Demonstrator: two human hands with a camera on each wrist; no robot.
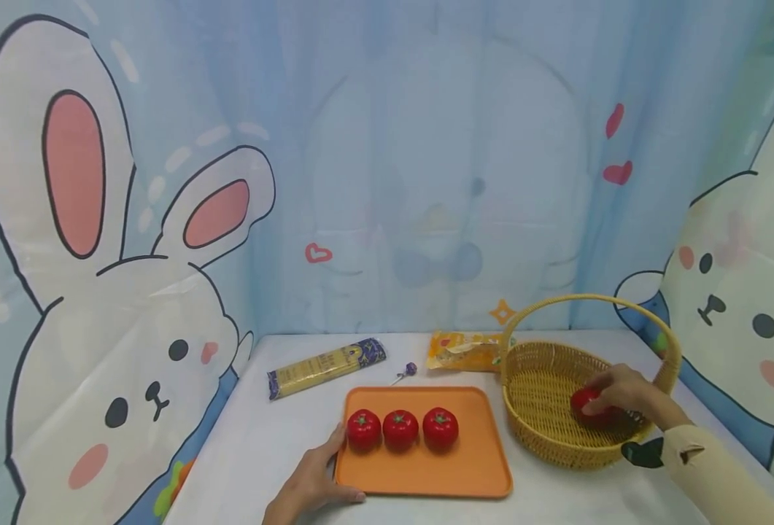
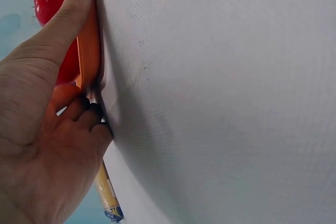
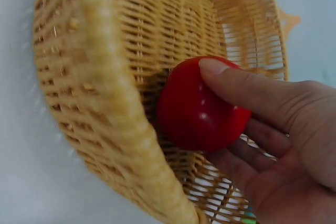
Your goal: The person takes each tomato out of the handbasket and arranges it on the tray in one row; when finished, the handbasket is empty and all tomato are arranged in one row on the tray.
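My right hand [image 1: 626, 390] reaches inside the wicker basket [image 1: 538, 430] at the right and grips a red tomato [image 3: 197, 116], thumb on one side and fingers round the other. In the right wrist view the tomato is close to the woven wall. On the table's middle lies an orange tray [image 1: 426, 477] bearing three red tomatoes in a row: a left one [image 1: 363, 430], a middle one [image 1: 400, 430] and a right one [image 1: 440, 429]. My left hand [image 1: 311, 474] holds the tray's near left corner, its thumb [image 2: 79, 3] along the rim and its fingers curled at the edge.
Behind the tray lie a long yellow and blue packet [image 1: 327, 368], a small purple lollipop [image 1: 411, 369] and an orange and yellow bag [image 1: 462, 351]. The basket's tall handle [image 1: 590, 297] arches above it. A curtain with rabbits [image 1: 387, 182] hangs behind the white table [image 1: 242, 452].
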